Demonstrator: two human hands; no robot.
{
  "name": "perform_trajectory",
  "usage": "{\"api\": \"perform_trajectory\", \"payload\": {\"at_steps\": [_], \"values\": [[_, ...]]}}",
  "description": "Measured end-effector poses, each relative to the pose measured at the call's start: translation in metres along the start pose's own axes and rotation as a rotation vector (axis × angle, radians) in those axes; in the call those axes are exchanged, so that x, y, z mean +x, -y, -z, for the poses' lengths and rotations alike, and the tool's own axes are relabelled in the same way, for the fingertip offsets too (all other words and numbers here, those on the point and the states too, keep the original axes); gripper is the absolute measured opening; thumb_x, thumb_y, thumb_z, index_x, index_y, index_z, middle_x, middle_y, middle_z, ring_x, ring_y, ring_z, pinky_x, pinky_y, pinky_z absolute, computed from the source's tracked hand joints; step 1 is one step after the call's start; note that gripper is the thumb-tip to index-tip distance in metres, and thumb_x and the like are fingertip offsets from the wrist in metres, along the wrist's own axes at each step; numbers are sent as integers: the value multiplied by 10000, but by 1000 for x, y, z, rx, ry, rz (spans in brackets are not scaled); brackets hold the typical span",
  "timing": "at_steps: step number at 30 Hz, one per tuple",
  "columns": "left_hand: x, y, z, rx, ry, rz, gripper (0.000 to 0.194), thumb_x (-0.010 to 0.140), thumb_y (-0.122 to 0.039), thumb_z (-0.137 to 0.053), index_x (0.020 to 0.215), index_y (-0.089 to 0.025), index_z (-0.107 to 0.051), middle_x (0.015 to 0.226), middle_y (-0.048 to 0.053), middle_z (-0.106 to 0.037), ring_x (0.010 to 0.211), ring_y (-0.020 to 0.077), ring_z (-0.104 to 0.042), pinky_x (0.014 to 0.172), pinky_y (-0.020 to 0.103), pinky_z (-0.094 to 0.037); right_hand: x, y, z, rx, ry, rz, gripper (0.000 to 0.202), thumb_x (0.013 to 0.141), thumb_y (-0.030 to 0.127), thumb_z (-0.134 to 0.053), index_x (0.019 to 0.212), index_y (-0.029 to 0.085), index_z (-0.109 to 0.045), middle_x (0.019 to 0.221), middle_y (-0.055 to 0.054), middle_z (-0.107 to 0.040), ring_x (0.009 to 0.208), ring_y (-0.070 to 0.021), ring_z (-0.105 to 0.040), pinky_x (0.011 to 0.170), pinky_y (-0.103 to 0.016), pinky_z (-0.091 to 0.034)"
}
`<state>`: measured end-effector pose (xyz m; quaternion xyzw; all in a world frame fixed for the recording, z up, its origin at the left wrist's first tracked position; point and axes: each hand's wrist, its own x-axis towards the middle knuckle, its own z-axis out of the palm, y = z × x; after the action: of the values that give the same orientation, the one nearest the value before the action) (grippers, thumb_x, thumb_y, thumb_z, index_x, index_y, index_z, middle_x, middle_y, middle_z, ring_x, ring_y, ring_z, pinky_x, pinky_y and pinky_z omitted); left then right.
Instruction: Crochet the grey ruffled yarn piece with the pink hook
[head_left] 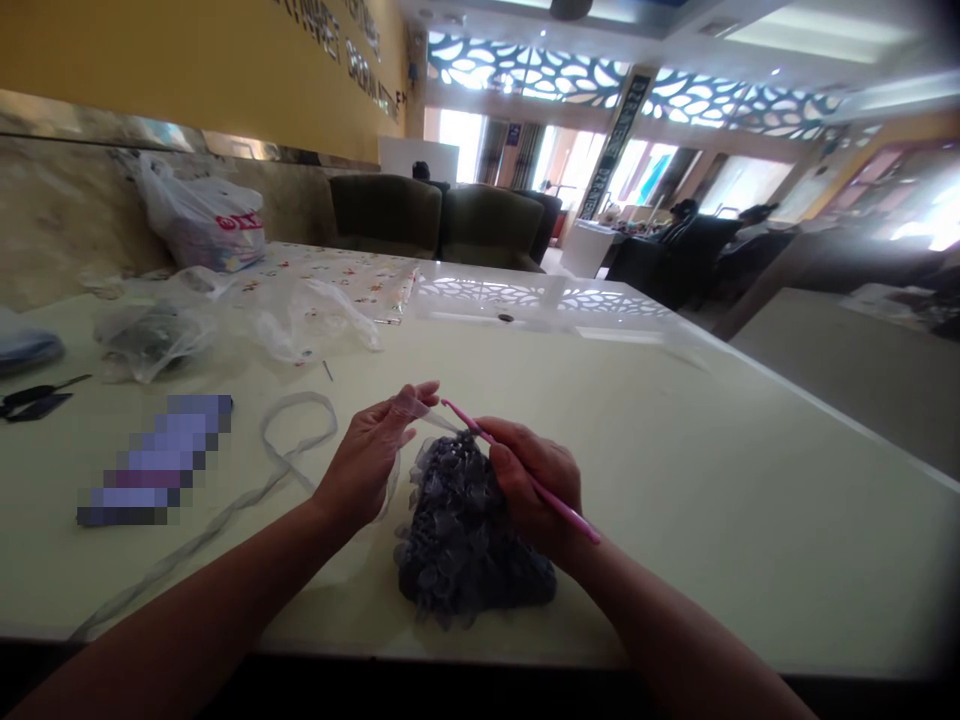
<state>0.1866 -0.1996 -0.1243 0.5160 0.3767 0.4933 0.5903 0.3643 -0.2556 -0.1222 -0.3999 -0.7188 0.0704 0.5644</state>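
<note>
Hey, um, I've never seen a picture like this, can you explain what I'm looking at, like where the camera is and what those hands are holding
There's no machine here: these are a person's own bare hands. The single picture comes from a camera worn on the head, looking forward and down. The right hand grips a pink crochet hook. A sheer ribbon runs over the fingers of the left hand toward the hook's tip, and also trails loosely across the pale table. Between the hands is a dark, ruffled piece of crochet-like work. To the left lies a pixelated object, too blurred to name. Beyond it are thin plastic bags, with a fuller white bag by the wall.
</note>
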Motion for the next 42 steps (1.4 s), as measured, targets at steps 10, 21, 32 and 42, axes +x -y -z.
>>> {"api": "perform_trajectory", "payload": {"at_steps": [10,21,32,42], "values": [[-5,-20,2,-281,376,171,637,861,-639,-556,1349,-232,-591,1069,87,-746,1095,275,-644,995,418,-456,5,-2,3,20,55,-13,226,946,223,-492,1059,209,-687,863,-14,-752,671,-116,-689,609,-202,-545],[-3,-20,9,118,520,108,348,714,-253,-806,1059,-246,-758,1222,79,-679,1127,273,-626,977,384,-467,12,-5,7,102,170,188,178,946,158,-523,1047,176,-668,848,-25,-647,730,-110,-629,656,-225,-523],[-3,-25,8,393,539,52,791,697,-127,-667,1452,-256,-466,854,-7,-676,687,120,-573,662,242,-466,29,-6,27,96,608,272,186,983,187,-474,1012,160,-655,842,-41,-668,806,-145,-644,973,-409,-507],[-6,-16,2,663,305,-171,169,693,-194,-632,833,-202,-726,1472,76,-519,1004,251,-657,911,355,-511,28,-6,32,-180,661,278,211,966,159,-424,855,204,-597,791,-1,-652,749,-128,-635,1025,-407,-479]]}}
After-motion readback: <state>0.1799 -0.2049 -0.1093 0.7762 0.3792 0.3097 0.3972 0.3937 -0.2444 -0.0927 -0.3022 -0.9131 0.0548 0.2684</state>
